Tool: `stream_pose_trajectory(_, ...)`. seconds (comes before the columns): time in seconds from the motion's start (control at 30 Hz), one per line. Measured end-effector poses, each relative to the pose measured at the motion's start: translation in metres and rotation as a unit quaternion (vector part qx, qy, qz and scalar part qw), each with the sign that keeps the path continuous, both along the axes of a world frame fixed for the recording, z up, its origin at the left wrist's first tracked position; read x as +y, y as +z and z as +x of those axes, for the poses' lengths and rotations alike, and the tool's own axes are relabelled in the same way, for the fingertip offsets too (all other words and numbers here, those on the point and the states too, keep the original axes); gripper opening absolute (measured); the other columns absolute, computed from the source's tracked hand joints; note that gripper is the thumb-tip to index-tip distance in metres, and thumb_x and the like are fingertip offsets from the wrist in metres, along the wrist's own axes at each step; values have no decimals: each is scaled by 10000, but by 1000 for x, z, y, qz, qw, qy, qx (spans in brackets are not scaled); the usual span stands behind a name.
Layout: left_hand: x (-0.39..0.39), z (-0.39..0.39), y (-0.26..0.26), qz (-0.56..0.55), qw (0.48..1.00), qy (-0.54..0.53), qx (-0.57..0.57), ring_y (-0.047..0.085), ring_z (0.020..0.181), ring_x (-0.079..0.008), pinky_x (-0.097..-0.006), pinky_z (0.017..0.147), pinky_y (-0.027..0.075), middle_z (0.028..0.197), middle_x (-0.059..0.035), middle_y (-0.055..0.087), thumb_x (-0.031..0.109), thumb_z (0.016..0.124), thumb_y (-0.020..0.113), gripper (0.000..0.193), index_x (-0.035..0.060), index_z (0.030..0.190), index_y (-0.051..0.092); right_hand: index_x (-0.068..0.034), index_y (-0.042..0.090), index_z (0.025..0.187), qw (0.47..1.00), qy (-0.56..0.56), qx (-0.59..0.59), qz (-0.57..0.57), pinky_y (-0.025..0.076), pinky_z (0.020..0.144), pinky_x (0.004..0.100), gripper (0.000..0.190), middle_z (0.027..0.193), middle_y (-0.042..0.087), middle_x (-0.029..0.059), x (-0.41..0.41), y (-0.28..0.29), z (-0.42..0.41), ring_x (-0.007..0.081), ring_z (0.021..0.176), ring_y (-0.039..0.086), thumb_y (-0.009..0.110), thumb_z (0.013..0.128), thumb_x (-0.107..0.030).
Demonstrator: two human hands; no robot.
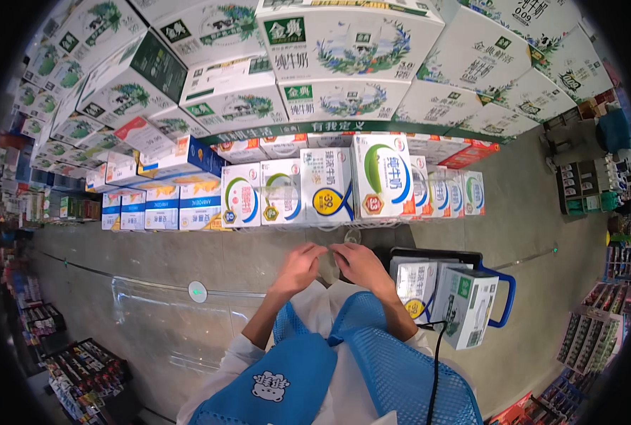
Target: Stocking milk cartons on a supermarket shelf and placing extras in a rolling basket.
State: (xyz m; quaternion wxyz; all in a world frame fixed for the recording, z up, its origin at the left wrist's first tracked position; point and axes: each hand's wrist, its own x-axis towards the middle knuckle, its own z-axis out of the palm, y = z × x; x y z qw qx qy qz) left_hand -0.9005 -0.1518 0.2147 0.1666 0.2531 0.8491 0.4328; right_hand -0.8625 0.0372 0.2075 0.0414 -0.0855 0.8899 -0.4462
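Observation:
My left hand [300, 267] and my right hand [362, 267] are raised in front of my body, fingertips close together. Both look empty, with bent fingers and the thumbs a little apart from them. Just beyond them is a shelf row of milk cartons: a white one with a yellow-and-blue ribbon print [326, 186] and a larger, green-and-blue printed one [383, 175] standing further forward. Beside my right forearm, a black shopping basket or cart [436, 253] with a blue handle [506, 297] holds a ribbon-printed carton [415, 287] and a green-and-white milk carton [472, 305].
White milk cases [347, 48] are stacked above a green shelf strip [342, 126]. Blue-and-white yogurt cartons [199, 207] stand at left. A round floor marker [197, 291] lies on the grey tiles. Display racks [84, 380] line the far sides, and a black cable [436, 366] hangs before me.

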Motion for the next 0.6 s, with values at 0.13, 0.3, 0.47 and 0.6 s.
stream_pose_trajectory(0.13,37,-27,6,29,999,12,15,565,904,-372,-433,793,466,970,-172,595,-20,765,485,237,13,970,599,-19,611,1003,998,13,20,-54,491,676,439,197,878,619,199,30,9,-33,383,790,599,550,828,-85)
stream_pose_trajectory(0.3,75,-63,13,36,999,24,14,566,916,-368,-433,796,466,997,-171,588,-25,743,492,109,-4,813,574,-22,598,991,997,20,36,-65,479,641,441,188,817,600,188,62,24,-81,377,735,587,553,822,-89)
stream_pose_trajectory(0.47,103,-101,35,43,992,56,100,583,880,-351,-382,759,484,993,-160,603,-65,728,505,101,-11,787,568,-33,591,1011,998,0,53,-31,481,641,442,187,824,612,181,74,30,-121,370,748,597,544,842,-98)
stream_pose_trajectory(0.6,106,-136,50,57,993,43,96,604,879,-345,-381,779,490,965,-155,624,-79,734,500,147,-16,827,595,-30,590,1055,997,-17,64,-42,490,655,434,222,850,627,188,80,43,-144,377,767,601,552,848,-101)
